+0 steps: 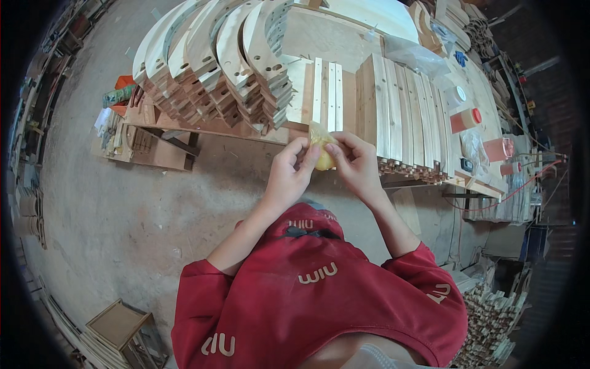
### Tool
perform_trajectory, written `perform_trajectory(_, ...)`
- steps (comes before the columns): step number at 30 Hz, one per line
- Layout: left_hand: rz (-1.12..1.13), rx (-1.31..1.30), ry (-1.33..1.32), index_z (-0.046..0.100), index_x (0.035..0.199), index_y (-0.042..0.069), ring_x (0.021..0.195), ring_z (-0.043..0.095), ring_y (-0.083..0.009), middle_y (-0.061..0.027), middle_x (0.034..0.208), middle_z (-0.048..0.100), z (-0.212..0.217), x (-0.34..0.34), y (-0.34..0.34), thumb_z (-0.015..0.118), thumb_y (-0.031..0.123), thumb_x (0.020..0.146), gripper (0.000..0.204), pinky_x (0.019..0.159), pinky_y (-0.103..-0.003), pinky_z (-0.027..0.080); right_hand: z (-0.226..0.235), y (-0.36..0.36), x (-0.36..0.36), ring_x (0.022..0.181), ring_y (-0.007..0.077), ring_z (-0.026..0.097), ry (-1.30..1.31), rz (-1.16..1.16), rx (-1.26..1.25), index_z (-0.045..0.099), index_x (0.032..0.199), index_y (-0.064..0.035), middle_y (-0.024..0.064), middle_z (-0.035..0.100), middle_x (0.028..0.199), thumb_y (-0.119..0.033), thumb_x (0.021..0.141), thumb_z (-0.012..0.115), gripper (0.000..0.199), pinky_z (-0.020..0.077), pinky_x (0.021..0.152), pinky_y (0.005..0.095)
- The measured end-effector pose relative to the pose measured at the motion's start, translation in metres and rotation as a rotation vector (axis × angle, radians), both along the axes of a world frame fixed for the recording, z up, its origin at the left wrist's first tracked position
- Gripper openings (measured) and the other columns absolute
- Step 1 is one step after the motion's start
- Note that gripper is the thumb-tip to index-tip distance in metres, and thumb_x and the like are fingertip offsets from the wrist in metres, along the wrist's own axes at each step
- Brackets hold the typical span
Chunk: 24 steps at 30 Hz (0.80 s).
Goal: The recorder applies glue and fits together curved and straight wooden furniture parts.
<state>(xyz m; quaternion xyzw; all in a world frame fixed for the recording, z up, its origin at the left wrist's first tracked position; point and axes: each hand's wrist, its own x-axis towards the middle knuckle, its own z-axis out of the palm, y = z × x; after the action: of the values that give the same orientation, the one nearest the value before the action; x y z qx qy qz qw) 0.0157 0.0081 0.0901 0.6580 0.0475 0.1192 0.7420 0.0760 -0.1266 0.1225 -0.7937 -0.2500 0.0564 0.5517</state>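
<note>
Between my two hands, in front of my chest, is a small clear plastic bag (323, 161) with something yellow inside; I cannot make out its contents. My left hand (293, 165) pinches the bag's left side between thumb and fingers. On the other side my right hand (355, 161) grips it the same way, thumb pressed on the front. The bag's top edge pokes up above my fingers. Just beyond it, on the workbench (270, 132), lie pale drilled wooden strips (327, 92).
Stacks of curved wooden pieces (212, 61) fill the bench's left; a stack of straight boards (402, 111) stands to its right. Farther right are red-lidded containers (466, 120) and a red hose (522, 192). A small wooden stool (120, 326) stands lower left, piled wood strips (491, 320) lower right.
</note>
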Motion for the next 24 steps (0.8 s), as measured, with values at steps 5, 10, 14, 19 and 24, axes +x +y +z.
perform_trajectory(5, 0.003, 0.091, -0.007, 0.057, 0.096, 0.000, 0.069, 0.049, -0.0042, 0.0007, 0.078, 0.056, 0.001, 0.006, -0.003, 0.054, 0.017, 0.092, 0.018, 0.063, -0.020, 0.041, -0.002, 0.001, 0.002, 0.066, 0.0153, 0.059, -0.035, 0.006, -0.063, 0.061, 0.096, 0.0040, 0.0125, 0.063, 0.076, -0.008, 0.086, 0.058, 0.016, 0.0455, 0.060, 0.0262)
perform_trajectory(10, 0.139, 0.326, -0.131, 0.056, 0.092, -0.001, 0.062, 0.057, -0.0291, -0.0161, 0.074, 0.057, -0.002, 0.012, -0.007, 0.053, 0.018, 0.090, 0.019, 0.058, -0.033, 0.046, -0.006, -0.003, 0.008, 0.068, 0.0215, 0.057, -0.089, 0.050, -0.196, 0.060, 0.096, 0.0035, 0.0132, 0.060, 0.079, -0.007, 0.087, 0.055, 0.014, 0.0444, 0.060, 0.0281)
perform_trajectory(14, 0.113, 0.324, -0.042, 0.057, 0.095, 0.000, 0.068, 0.057, -0.0325, -0.0178, 0.079, 0.058, 0.002, 0.013, -0.009, 0.053, 0.016, 0.090, 0.017, 0.062, -0.033, 0.045, -0.015, -0.002, 0.012, 0.075, 0.0204, 0.057, 0.016, 0.051, -0.050, 0.056, 0.103, 0.0044, 0.0150, 0.059, 0.086, -0.013, 0.091, 0.050, 0.022, 0.0442, 0.068, 0.0281)
perform_trajectory(19, 0.081, 0.214, 0.026, 0.058, 0.094, -0.001, 0.075, 0.058, -0.0318, -0.0171, 0.084, 0.059, -0.012, 0.018, -0.010, 0.053, 0.014, 0.089, 0.017, 0.068, -0.034, 0.046, -0.023, -0.001, 0.010, 0.086, 0.0169, 0.057, 0.072, 0.136, 0.002, 0.052, 0.113, 0.0040, 0.0138, 0.062, 0.094, -0.023, 0.096, 0.041, 0.034, 0.0429, 0.078, 0.0271)
perform_trajectory(24, 0.149, 0.275, -0.157, 0.057, 0.089, -0.006, 0.070, 0.052, -0.0113, -0.0094, 0.079, 0.058, -0.024, 0.025, -0.009, 0.056, 0.008, 0.088, 0.014, 0.064, -0.024, 0.043, -0.029, 0.000, 0.015, 0.093, 0.0091, 0.049, 0.318, 0.211, 0.103, 0.050, 0.119, 0.0003, 0.0055, 0.059, 0.102, -0.029, 0.098, 0.038, 0.038, 0.0404, 0.082, 0.0248)
